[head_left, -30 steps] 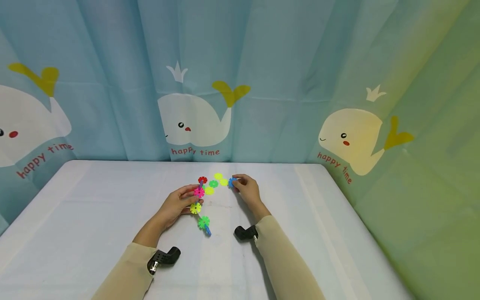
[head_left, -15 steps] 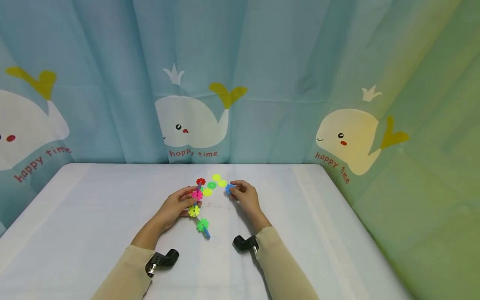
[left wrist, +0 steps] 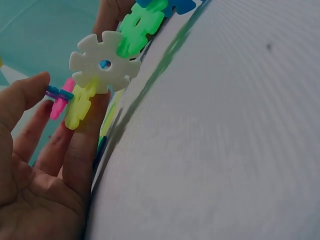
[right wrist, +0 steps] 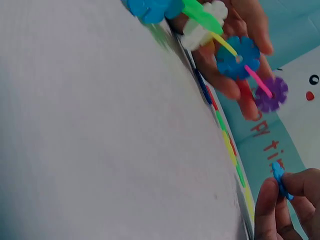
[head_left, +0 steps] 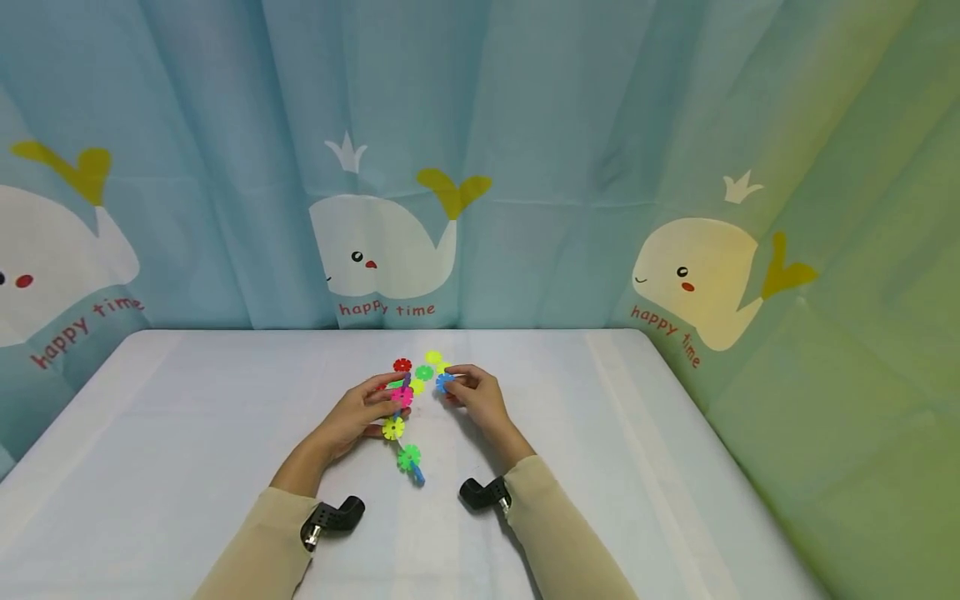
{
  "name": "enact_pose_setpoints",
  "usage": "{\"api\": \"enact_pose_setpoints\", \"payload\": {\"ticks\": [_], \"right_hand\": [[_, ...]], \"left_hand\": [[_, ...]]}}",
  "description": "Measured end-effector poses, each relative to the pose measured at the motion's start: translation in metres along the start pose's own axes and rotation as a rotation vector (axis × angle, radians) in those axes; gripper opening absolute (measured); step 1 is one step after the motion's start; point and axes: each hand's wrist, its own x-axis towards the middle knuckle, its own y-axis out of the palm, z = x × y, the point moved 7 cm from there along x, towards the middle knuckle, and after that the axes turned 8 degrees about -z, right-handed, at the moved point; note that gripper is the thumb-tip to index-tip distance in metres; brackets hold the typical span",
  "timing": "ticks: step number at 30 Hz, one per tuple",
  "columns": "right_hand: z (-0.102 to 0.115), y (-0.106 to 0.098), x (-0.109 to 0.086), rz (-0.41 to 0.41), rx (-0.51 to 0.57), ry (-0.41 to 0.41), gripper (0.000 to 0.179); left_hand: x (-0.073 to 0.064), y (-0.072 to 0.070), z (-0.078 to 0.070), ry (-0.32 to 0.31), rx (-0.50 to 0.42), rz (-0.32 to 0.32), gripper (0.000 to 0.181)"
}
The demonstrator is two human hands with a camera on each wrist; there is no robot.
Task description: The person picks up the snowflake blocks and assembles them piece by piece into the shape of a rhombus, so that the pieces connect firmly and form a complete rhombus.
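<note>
My left hand (head_left: 352, 421) holds a chain of interlocked plastic snowflake discs. In the left wrist view the chain shows a white disc (left wrist: 120, 70), a green disc (left wrist: 141, 30), a yellow disc (left wrist: 79, 107) and a pink disc (left wrist: 59, 107), with the thumb near a blue one. A purple disc (right wrist: 272, 95) forms the chain's far end in the right wrist view. Between thumb and fingers, my right hand (head_left: 482, 404) pinches a single blue snowflake disc (head_left: 444, 382). It is a short gap to the right of the chain.
Loose discs lie on the white-covered table (head_left: 637, 467) beyond the hands: a red disc (head_left: 402, 365), a green disc (head_left: 424, 372) and several yellow ones, including a yellow disc (head_left: 433, 357). A blue curtain (head_left: 555, 250) with whale prints hangs behind the table.
My right hand has brought the blue disc left and nearer to me, closer to the chain. The left hand keeps its hold, and the chain has shifted slightly.
</note>
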Motion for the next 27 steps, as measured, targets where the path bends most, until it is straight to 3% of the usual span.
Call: {"api": "enact_pose_setpoints", "payload": {"ticks": [5, 12, 27], "right_hand": [[0.01, 0.005, -0.005, 0.02, -0.018, 0.003, 0.03], [-0.011, 0.021, 0.007, 0.02, 0.041, 0.015, 0.03], [-0.016, 0.026, 0.01, -0.013, 0.116, 0.022, 0.029]], "left_hand": [[0.003, 0.004, 0.001, 0.002, -0.01, 0.007, 0.059], [0.003, 0.005, 0.002, 0.004, -0.064, 0.005, 0.055], [0.007, 0.007, 0.001, 0.007, 0.057, -0.036, 0.049]]}}
